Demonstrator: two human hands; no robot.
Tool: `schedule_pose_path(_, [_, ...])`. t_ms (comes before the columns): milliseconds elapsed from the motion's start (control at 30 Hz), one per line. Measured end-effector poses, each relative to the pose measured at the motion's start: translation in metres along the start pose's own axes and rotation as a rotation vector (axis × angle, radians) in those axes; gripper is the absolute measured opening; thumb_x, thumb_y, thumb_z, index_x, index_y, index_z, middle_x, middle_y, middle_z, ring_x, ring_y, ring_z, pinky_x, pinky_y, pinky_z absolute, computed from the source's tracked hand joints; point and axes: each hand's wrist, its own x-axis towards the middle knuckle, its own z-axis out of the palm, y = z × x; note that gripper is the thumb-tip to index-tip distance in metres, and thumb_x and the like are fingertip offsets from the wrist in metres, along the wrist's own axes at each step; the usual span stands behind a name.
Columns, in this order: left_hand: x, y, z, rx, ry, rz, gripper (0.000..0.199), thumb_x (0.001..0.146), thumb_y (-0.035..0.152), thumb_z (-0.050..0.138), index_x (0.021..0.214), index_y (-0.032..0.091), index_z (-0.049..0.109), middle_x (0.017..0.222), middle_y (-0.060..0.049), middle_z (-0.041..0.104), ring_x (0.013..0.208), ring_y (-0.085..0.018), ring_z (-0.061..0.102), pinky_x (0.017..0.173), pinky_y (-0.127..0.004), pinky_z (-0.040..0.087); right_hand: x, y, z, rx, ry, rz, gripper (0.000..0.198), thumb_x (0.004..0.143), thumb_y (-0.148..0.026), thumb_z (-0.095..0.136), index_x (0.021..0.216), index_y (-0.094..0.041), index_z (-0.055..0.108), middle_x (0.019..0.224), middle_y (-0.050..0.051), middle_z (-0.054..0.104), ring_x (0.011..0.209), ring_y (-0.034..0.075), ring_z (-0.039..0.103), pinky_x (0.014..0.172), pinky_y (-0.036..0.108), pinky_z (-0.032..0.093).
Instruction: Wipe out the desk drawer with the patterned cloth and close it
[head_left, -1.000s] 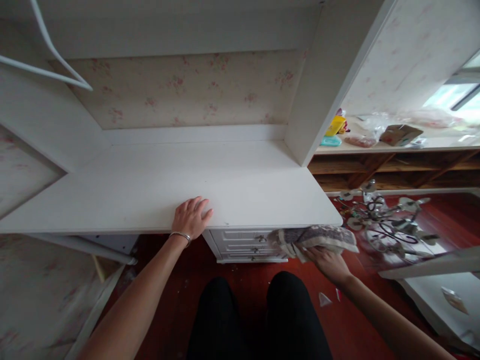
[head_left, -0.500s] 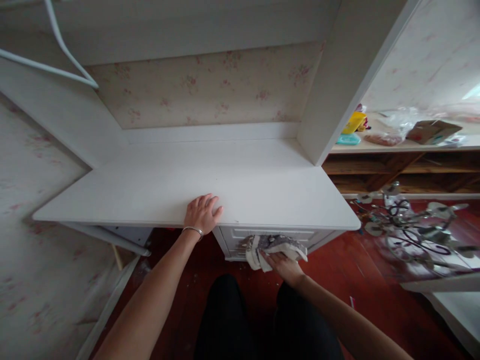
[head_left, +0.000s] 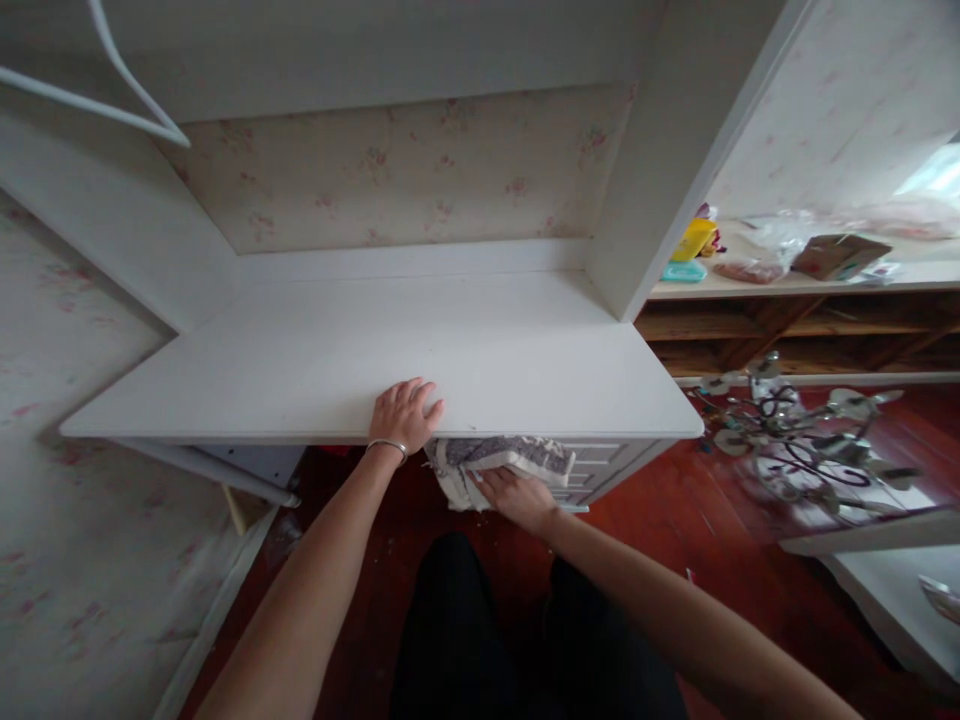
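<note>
My left hand [head_left: 403, 414] lies with its fingers spread on the front edge of a white desk [head_left: 480, 340], a bracelet at the wrist. Below the desktop, my right hand [head_left: 517, 498] holds a grey and white cloth [head_left: 457, 472] against the front of the drawers [head_left: 600, 463]. The cloth hangs in folds and covers the left part of the drawer fronts. Some of the right fingers are hidden in it.
A chandelier [head_left: 795, 430] with curled arms lies on the red floor [head_left: 637, 560] at right. Behind it a low wooden shelf unit [head_left: 712, 322] bears a brown box [head_left: 840, 257] and plastic bags. A white cable [head_left: 82, 100] hangs at upper left.
My right hand has moved left along the drawer fronts with the cloth, baring the drawers on the right. The left hand stays on the desk edge. The view has shifted slightly.
</note>
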Motion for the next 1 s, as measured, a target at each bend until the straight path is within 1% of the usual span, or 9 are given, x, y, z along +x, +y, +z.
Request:
schedule_pose_path(100, [0.000, 0.001, 0.001, -0.013, 0.001, -0.001, 0.043, 0.091, 0.053, 0.038, 0.124, 0.032, 0.055, 0.135, -0.001, 0.052, 0.121, -0.025, 0.044, 0.102, -0.043, 0.036, -0.035, 0.025, -0.015, -0.064, -0.095, 0.052, 0.055, 0.089, -0.002, 0.043, 0.142, -0.018, 0.042, 0.111, 0.011, 0.065, 0.092, 0.022, 0.062, 0.074, 0.032, 0.052])
schedule_pose_path(167, [0.000, 0.002, 0.002, -0.026, -0.004, -0.005, 0.044, 0.091, 0.053, 0.037, 0.125, 0.032, 0.055, 0.136, -0.002, 0.051, 0.121, -0.026, 0.044, 0.102, -0.044, 0.035, -0.062, 0.043, -0.021, -0.097, -0.116, 0.070, 0.057, 0.088, -0.001, 0.043, 0.143, -0.018, 0.041, 0.112, 0.012, 0.065, 0.095, 0.024, 0.062, 0.079, 0.034, 0.051])
schedule_pose_path(267, [-0.001, 0.003, 0.002, -0.044, -0.027, -0.014, 0.044, 0.091, 0.053, 0.036, 0.126, 0.032, 0.054, 0.137, -0.002, 0.050, 0.122, -0.026, 0.042, 0.103, -0.044, 0.033, -0.103, 0.069, -0.025, -0.160, -0.147, 0.122, 0.060, 0.086, 0.000, 0.043, 0.144, -0.015, 0.039, 0.111, 0.013, 0.066, 0.094, 0.025, 0.063, 0.079, 0.035, 0.050])
schedule_pose_path(433, [-0.001, 0.005, 0.000, -0.060, -0.053, -0.028, 0.045, 0.091, 0.053, 0.035, 0.127, 0.032, 0.053, 0.138, -0.002, 0.049, 0.123, -0.027, 0.040, 0.103, -0.045, 0.032, -0.159, 0.103, -0.018, -0.268, -0.214, 0.243, 0.056, 0.087, -0.001, 0.041, 0.139, -0.021, 0.047, 0.112, 0.012, 0.067, 0.082, 0.022, 0.066, 0.067, 0.033, 0.049])
schedule_pose_path(533, [-0.001, 0.006, 0.000, -0.069, -0.061, -0.026, 0.047, 0.092, 0.053, 0.032, 0.128, 0.031, 0.052, 0.139, -0.002, 0.047, 0.125, -0.027, 0.039, 0.105, -0.045, 0.030, -0.174, 0.112, -0.008, -0.276, -0.241, 0.234, 0.053, 0.088, -0.001, 0.040, 0.137, -0.019, 0.051, 0.113, 0.012, 0.067, 0.087, 0.024, 0.065, 0.068, 0.035, 0.048])
schedule_pose_path(633, [-0.001, 0.007, 0.000, -0.085, -0.077, -0.035, 0.047, 0.092, 0.052, 0.032, 0.129, 0.032, 0.051, 0.140, -0.003, 0.046, 0.126, -0.027, 0.037, 0.105, -0.045, 0.029, -0.177, 0.113, 0.007, -0.225, -0.295, 0.221, 0.049, 0.089, -0.002, 0.038, 0.132, -0.018, 0.055, 0.113, 0.012, 0.067, 0.097, 0.026, 0.062, 0.074, 0.037, 0.048])
schedule_pose_path(800, [-0.001, 0.007, 0.000, -0.095, -0.071, -0.046, 0.045, 0.091, 0.051, 0.035, 0.129, 0.032, 0.052, 0.139, -0.002, 0.046, 0.125, -0.028, 0.038, 0.105, -0.047, 0.029, -0.161, 0.098, 0.040, -0.043, -0.399, 0.331, 0.053, 0.088, 0.000, 0.035, 0.133, -0.021, 0.055, 0.115, 0.012, 0.066, 0.105, 0.025, 0.059, 0.081, 0.038, 0.048])
schedule_pose_path(933, [-0.001, 0.006, 0.000, -0.090, -0.059, -0.043, 0.043, 0.091, 0.051, 0.036, 0.127, 0.033, 0.052, 0.138, -0.002, 0.048, 0.124, -0.028, 0.039, 0.104, -0.047, 0.030, -0.122, 0.065, 0.060, 0.113, -0.319, 0.279, 0.058, 0.084, 0.000, 0.040, 0.138, -0.021, 0.049, 0.120, 0.012, 0.063, 0.112, 0.023, 0.057, 0.091, 0.037, 0.047])
schedule_pose_path(1000, [-0.001, 0.006, 0.001, -0.083, -0.050, -0.039, 0.043, 0.091, 0.051, 0.037, 0.126, 0.032, 0.053, 0.137, -0.001, 0.048, 0.123, -0.028, 0.039, 0.104, -0.046, 0.031, -0.092, 0.041, 0.066, 0.138, -0.295, 0.248, 0.062, 0.085, 0.000, 0.040, 0.143, -0.022, 0.042, 0.121, 0.012, 0.062, 0.108, 0.022, 0.059, 0.088, 0.034, 0.049])
